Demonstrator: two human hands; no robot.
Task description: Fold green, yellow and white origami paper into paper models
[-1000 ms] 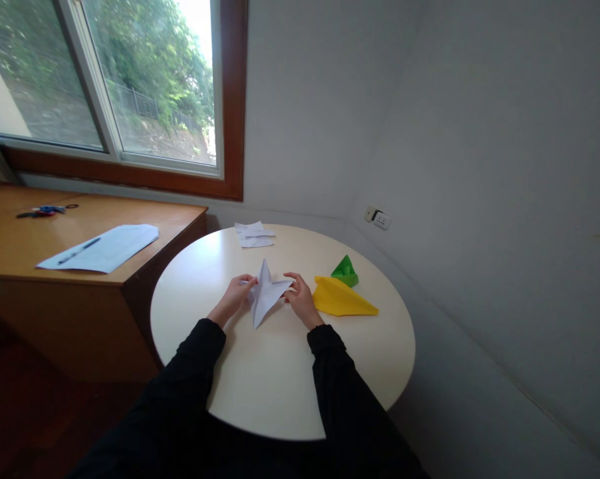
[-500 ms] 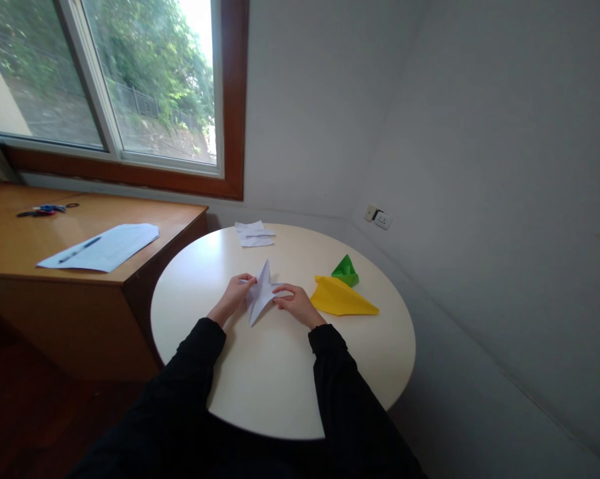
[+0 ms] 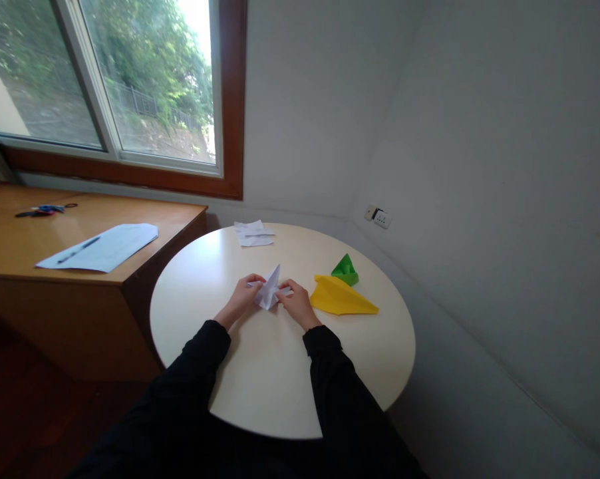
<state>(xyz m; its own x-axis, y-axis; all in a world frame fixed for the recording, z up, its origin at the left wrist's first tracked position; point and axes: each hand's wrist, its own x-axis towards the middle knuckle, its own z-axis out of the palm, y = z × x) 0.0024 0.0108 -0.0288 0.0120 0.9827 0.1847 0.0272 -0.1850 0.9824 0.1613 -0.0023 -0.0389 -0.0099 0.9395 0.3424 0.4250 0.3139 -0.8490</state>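
A folded piece of white paper (image 3: 269, 293) with several pointed flaps is between my hands, over the middle of the round table. My left hand (image 3: 243, 297) pinches its left flap. On the other side, my right hand (image 3: 296, 303) grips the right flap between thumb and fingers. One point of the paper sticks up and away from me. Just right of my right hand lies a folded yellow paper plane (image 3: 342, 297). Behind that sits a green folded paper shape (image 3: 346, 269).
White paper pieces (image 3: 253, 233) lie at the far edge of the cream round table (image 3: 265, 392). A wooden desk (image 3: 180, 223) stands at the left, bearing paper sheets (image 3: 113, 246), a dark pen (image 3: 79, 249) and scissors (image 3: 43, 210). Walls rise behind and to the right.
My hands have come closer together, drawing the white paper's side flaps inward. The paper looks narrower and more folded, its upper point now leaning right.
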